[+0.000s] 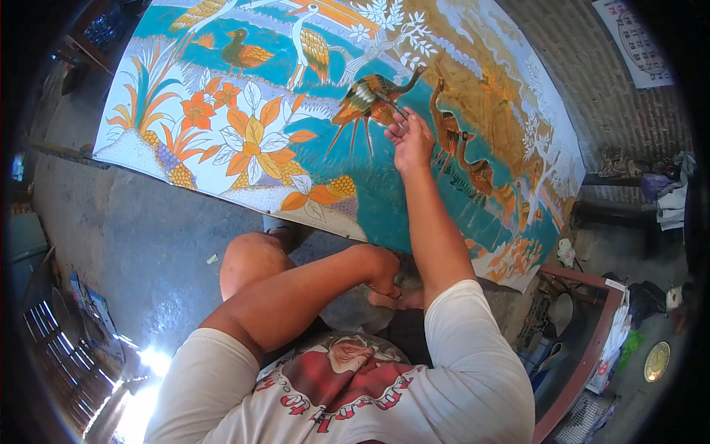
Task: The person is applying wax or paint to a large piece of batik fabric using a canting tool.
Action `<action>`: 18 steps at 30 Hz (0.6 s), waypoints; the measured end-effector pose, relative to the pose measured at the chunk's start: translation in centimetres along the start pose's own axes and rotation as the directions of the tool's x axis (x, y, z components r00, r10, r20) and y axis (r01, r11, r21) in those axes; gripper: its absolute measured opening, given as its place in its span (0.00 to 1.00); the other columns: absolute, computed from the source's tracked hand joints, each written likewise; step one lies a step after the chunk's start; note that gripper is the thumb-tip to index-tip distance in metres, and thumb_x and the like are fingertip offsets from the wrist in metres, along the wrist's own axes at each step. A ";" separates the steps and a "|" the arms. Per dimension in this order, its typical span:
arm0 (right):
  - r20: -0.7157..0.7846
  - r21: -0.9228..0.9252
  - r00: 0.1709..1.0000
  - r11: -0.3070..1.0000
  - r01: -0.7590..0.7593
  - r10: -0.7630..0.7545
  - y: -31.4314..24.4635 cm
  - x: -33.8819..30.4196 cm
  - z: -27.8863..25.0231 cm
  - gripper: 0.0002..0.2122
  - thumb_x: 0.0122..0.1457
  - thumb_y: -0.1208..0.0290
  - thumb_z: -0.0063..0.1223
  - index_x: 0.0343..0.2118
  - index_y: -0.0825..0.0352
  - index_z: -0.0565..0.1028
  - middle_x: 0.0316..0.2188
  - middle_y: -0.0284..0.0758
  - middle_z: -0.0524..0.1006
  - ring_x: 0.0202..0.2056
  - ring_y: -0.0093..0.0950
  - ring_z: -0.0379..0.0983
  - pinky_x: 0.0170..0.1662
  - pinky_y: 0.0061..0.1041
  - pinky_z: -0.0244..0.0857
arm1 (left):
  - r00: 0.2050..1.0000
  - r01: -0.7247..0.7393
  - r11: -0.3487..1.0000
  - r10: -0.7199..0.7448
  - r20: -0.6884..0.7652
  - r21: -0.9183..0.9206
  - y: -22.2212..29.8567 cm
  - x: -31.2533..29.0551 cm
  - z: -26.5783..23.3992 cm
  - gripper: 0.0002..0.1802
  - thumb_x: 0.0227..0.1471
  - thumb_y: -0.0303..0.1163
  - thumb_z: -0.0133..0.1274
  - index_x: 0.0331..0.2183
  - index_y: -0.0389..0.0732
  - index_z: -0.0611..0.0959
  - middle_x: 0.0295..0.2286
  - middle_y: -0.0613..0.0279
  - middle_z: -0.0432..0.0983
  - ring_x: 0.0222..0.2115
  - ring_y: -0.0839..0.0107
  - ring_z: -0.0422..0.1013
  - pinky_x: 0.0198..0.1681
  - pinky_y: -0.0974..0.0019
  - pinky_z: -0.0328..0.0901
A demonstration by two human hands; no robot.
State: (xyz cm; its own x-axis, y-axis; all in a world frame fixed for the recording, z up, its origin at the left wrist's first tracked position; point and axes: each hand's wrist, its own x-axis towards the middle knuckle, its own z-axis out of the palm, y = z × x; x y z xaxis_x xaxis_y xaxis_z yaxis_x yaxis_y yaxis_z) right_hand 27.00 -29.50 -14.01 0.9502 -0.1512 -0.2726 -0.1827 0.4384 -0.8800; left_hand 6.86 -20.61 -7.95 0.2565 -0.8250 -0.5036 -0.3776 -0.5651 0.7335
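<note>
Right hand: The bare right hand [416, 144] reaches over a broad painting, thumb and fingers pinched around a thin brush.
Brush: The brush [396, 107] slants up and left out of those fingertips, over the body of a dark bird (whether its tip meets the surface is too small to tell).
Painting: The painting [381, 196] spreads beneath the right fingers and out to every side of them, its teal water directly below.
Birds: The dark bird [362, 96] stands just left of the fingers; two brown birds [473, 164] wade to their right, and a white bird [310, 44] rises farther up and left.
Flowers: Orange flowers [253, 148] bloom well left of the fingers, some petals bare white.
Left hand: The left hand [384, 270] hangs bent at the wrist, below the right fingers and beside the painting's near edge; whether its fingers grip anything cannot be told.
Wall: A calendar [634, 41] hangs far up and right of the fingers, on a ridged wall [569, 52].
</note>
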 end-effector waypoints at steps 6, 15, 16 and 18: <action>0.051 0.003 0.999 1.000 0.006 -0.006 0.0 0.4 2.1 0.13 0.68 0.67 0.46 0.50 0.67 0.74 0.37 0.39 0.80 0.26 0.26 0.76 0.30 0.30 0.77 | 0.999 0.015 0.999 -0.013 0.046 -0.031 0.4 0.0 0.0 0.33 0.47 0.60 0.55 0.23 0.33 0.87 0.24 0.48 0.82 0.30 0.53 0.79 0.38 0.52 0.71; 0.076 -0.010 0.997 1.000 0.002 -0.001 0.7 2.3 2.1 0.13 0.68 0.67 0.45 0.49 0.67 0.74 0.34 0.38 0.80 0.25 0.25 0.77 0.31 0.30 0.77 | 0.999 0.023 0.999 -0.021 0.032 -0.043 0.5 -0.3 -0.3 0.35 0.48 0.59 0.56 0.29 0.30 0.86 0.29 0.42 0.81 0.34 0.47 0.78 0.41 0.50 0.70; 0.077 -0.011 0.997 1.000 -0.001 0.002 0.6 2.3 2.1 0.13 0.68 0.67 0.45 0.49 0.67 0.74 0.34 0.38 0.80 0.25 0.25 0.77 0.31 0.30 0.77 | 0.999 0.024 0.999 -0.022 0.048 -0.044 0.4 -0.2 -0.2 0.34 0.48 0.58 0.56 0.29 0.29 0.86 0.30 0.41 0.81 0.34 0.47 0.78 0.41 0.50 0.70; 0.089 0.018 0.996 1.000 0.011 -0.013 0.5 2.3 2.1 0.12 0.68 0.67 0.46 0.49 0.67 0.74 0.34 0.38 0.80 0.25 0.26 0.77 0.31 0.31 0.78 | 0.998 0.026 0.999 -0.023 0.065 -0.046 0.3 -0.1 -0.1 0.34 0.47 0.58 0.56 0.29 0.29 0.86 0.30 0.41 0.81 0.35 0.47 0.78 0.41 0.50 0.70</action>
State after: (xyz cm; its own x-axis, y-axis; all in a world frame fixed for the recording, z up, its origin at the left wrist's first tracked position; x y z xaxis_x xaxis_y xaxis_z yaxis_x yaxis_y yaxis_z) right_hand 29.64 -27.72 -14.29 0.9713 -0.0769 -0.2253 -0.1673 0.4525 -0.8759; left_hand 6.83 -20.67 -7.58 0.2071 -0.8099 -0.5488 -0.3293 -0.5859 0.7404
